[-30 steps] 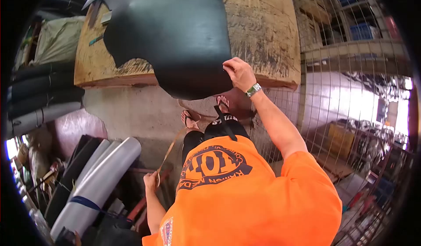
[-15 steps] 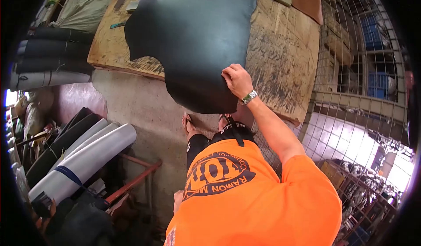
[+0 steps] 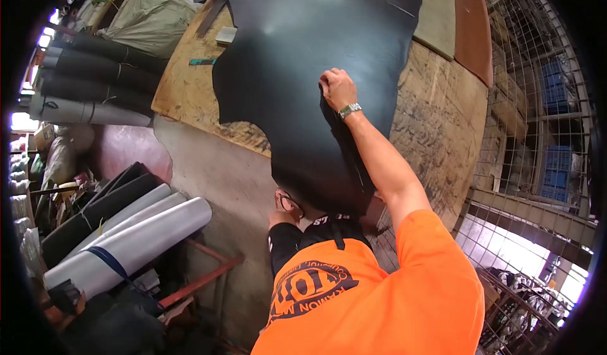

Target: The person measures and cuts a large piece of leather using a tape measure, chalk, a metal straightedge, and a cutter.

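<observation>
A large black leather hide (image 3: pixel 284 58) lies over the wooden table, its lower part hanging past the front edge. My right hand (image 3: pixel 338 89), with a metal-band watch on the wrist, is closed on a lifted edge of the hide. A fold runs down from these fingers toward my legs. My left hand is out of sight. To the left of the hide, a teal cutter (image 3: pixel 202 61) and a small pale block (image 3: pixel 226 36) rest on the wood.
The scuffed wooden table (image 3: pixel 436 121) bears green and brown sheets (image 3: pixel 473 26) at the back right. A wire mesh fence (image 3: pixel 537 121) stands on the right. Dark rolls (image 3: pixel 101 77), white rolls (image 3: pixel 139 241) and a red metal bar (image 3: pixel 201 281) are at left.
My right hand has moved farther over the hide, pulling its edge up and making a fold. The view has shifted. My left hand, partly seen earlier beside the shirt, has left the view.
</observation>
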{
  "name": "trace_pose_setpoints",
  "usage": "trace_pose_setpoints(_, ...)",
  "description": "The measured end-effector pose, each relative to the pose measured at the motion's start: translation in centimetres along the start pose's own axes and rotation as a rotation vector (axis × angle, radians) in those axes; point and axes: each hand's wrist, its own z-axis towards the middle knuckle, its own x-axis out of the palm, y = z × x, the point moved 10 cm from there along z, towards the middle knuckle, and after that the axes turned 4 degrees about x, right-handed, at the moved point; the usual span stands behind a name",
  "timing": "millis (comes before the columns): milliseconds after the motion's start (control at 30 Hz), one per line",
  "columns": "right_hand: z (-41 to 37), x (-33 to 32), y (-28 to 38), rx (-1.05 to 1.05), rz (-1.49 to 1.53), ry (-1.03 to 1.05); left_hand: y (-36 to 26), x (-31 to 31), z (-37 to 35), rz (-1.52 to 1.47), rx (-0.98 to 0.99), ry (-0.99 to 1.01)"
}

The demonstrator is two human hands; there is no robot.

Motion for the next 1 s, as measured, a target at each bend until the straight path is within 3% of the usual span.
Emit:
trace_pose_setpoints(133,7.2,3.2,-0.4,0.081,-0.008,-0.030,-7.4,-2.7,4.8,0.067,0.043,0.044)
trace_pose_setpoints(300,12.8,4.5,-0.4,0.161,0.068,-0.083,-22.2,-6.6,13.5,0.147,0.246,0.125)
trace_pose_setpoints(433,14.7,6.1,1.0,0.194,0.009,-0.070,-36.5,-2.6,18.9,0.237,0.452,0.266)
trace_pose_setpoints(600,19.1,8.3,0.7,0.213,-0.067,-0.085,-51.9,6.5,19.1,0.273,0.654,0.467)
trace_pose_setpoints(800,25.9,11.3,0.3,0.169,-0.072,-0.034,-57.7,12.8,17.5,0.303,0.674,0.582)
trace_pose_setpoints(1000,34.8,15.7,0.5,0.087,-0.070,-0.025,-58.9,12.5,17.9,0.362,0.605,0.584)
